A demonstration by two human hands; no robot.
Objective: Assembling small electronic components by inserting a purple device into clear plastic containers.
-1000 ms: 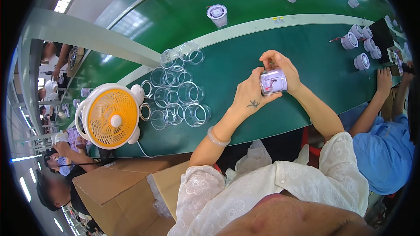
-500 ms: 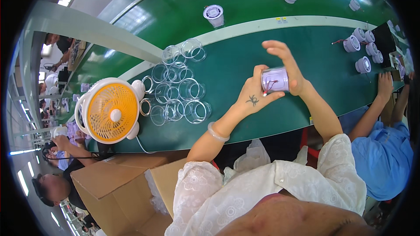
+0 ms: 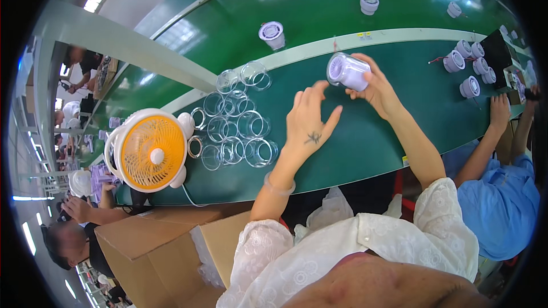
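My right hand (image 3: 374, 88) grips a white cylindrical unit in a clear cup (image 3: 349, 72), tilted above the green table so that its round slotted end faces left. My left hand (image 3: 311, 117) is open, fingers apart, just left of and below that unit, holding nothing. Further left on the table stand several clear round cups (image 3: 249, 124), close together with their rims up. A white unit with a slotted top (image 3: 272, 35) rests on the green surface beyond the pale rail.
An orange and white fan (image 3: 153, 151) stands left of the cups. An opened cardboard box (image 3: 154, 251) is at lower left. Several white units (image 3: 455, 61) sit at right, near a co-worker's hand (image 3: 500, 111). More white units (image 3: 369, 4) lie on the far green surface.
My left hand has let go of the unit and moved down and left. My right hand has carried it up and turned it, so its slotted end shows.
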